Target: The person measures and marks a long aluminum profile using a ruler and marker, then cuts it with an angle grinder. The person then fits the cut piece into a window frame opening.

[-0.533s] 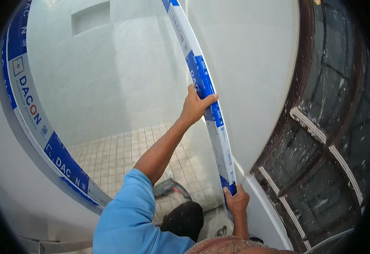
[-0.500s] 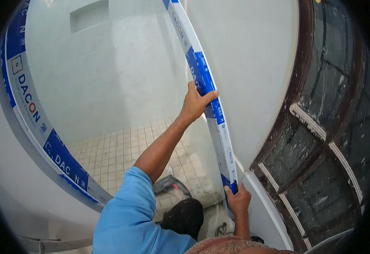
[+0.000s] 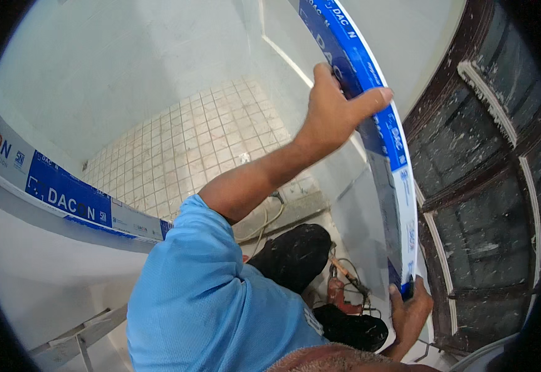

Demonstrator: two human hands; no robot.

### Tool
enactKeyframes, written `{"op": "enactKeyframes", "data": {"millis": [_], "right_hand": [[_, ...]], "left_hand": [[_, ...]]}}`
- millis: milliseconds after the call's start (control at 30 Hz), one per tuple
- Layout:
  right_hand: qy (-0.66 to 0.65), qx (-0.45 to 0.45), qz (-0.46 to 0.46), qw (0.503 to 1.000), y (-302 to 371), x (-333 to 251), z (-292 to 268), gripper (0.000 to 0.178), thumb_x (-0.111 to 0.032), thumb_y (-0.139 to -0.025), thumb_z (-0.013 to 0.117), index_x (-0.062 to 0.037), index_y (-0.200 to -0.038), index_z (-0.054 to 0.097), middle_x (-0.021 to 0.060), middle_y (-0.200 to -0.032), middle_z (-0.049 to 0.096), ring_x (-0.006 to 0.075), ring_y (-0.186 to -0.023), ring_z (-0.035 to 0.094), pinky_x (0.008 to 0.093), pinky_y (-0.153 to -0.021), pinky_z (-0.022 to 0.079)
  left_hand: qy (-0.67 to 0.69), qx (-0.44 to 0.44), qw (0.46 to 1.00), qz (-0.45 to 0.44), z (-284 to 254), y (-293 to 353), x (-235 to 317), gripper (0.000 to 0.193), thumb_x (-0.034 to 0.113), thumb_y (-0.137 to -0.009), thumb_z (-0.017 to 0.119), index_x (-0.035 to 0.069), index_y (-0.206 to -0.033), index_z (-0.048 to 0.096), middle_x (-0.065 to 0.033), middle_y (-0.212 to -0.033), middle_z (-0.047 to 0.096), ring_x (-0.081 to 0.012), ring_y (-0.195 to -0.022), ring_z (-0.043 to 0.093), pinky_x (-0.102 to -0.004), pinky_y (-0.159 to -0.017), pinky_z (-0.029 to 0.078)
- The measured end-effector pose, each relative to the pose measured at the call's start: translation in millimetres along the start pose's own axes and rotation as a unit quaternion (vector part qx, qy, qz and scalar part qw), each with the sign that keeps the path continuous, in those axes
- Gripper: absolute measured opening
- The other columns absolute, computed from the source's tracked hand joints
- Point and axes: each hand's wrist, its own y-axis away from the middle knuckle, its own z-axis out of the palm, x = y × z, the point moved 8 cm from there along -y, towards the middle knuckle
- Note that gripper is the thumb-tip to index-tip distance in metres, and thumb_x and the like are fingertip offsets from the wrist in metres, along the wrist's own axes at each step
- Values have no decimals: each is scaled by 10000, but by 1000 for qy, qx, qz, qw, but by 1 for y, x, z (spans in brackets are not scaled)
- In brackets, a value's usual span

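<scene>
A long straight frame profile (image 3: 403, 201), wrapped in blue and white protective film, stands upright on my right along the edge of a pale wall. My left hand (image 3: 332, 115) is closed round its middle stretch, thumb over the narrow face and the other fingers partly hidden behind it. Lower down, near the profile's bottom, my right hand (image 3: 413, 313) grips it too, with the thumb on the near side. On the left, a matching film-wrapped profile (image 3: 66, 195) runs along the edge of a white wall.
A red power drill (image 3: 338, 294) and its cable lie by my feet. Past a low sill (image 3: 304, 211) is a beige tiled floor (image 3: 177, 136). Dark paint-spattered glazed panels (image 3: 481, 248) stand at right, a wooden frame (image 3: 75, 344) at lower left.
My view has swung, so the held profile and both hands appear farther right. The red drill and more floor have come into view. Both hands still grip the profile.
</scene>
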Motion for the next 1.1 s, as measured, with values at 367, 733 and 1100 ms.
{"op": "enactKeyframes", "data": {"millis": [367, 733, 1100], "right_hand": [[109, 9, 200, 974, 114, 123, -61, 501, 85, -788, 823, 81, -1262, 658, 241, -994, 758, 296, -870, 733, 408, -811, 572], [193, -21, 277, 941, 217, 200, -121, 741, 127, -773, 735, 63, -1498, 597, 253, -1229, 756, 326, -1123, 737, 421, -981, 571], [217, -113, 312, 918, 202, 115, -115, 708, 102, -747, 765, 45, -1440, 638, 269, -1311, 738, 412, -1218, 723, 436, -1051, 560]], "left_hand": [[282, -145, 929, -194, 57, 131, -57, 816, 180, -949, 870, -46, -1499, 312, -185, -1291, 619, -252, -1183, 677, -430, -1057, 581], [393, -191, 690, -577, 103, 304, -138, 457, 149, -977, 810, 116, -1345, 541, -66, -1193, 669, -145, -1039, 660, -325, -985, 567], [414, -91, 642, -639, 90, 352, -203, 315, 280, -975, 784, 112, -1208, 655, -129, -1184, 742, -318, -1172, 726, -529, -1076, 573]]}}
